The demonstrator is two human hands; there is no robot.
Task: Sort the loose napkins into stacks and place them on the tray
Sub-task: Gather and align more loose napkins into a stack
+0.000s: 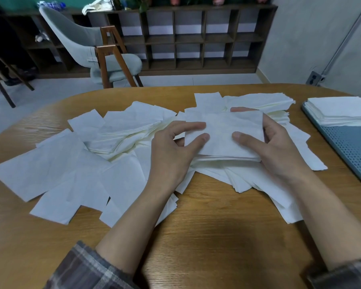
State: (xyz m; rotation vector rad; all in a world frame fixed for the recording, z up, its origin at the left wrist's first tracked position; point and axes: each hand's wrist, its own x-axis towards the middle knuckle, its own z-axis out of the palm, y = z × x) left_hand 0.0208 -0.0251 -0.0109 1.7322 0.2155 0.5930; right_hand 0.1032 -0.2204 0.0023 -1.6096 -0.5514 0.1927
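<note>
Head view: both hands hold one squared stack of napkins [223, 135] above the loose napkins [77, 172] spread over the wooden table [206, 236]. Left hand [173, 151] – thumb and forefinger pinch the stack's left edge. Right hand [273, 147] – thumb pressed on top, fingers curled round the far right side. Blue perforated tray [350, 147] at the table's right edge carries a finished stack [340, 110]. Grey chair [96, 49] and dark shelving [196, 38] behind
</note>
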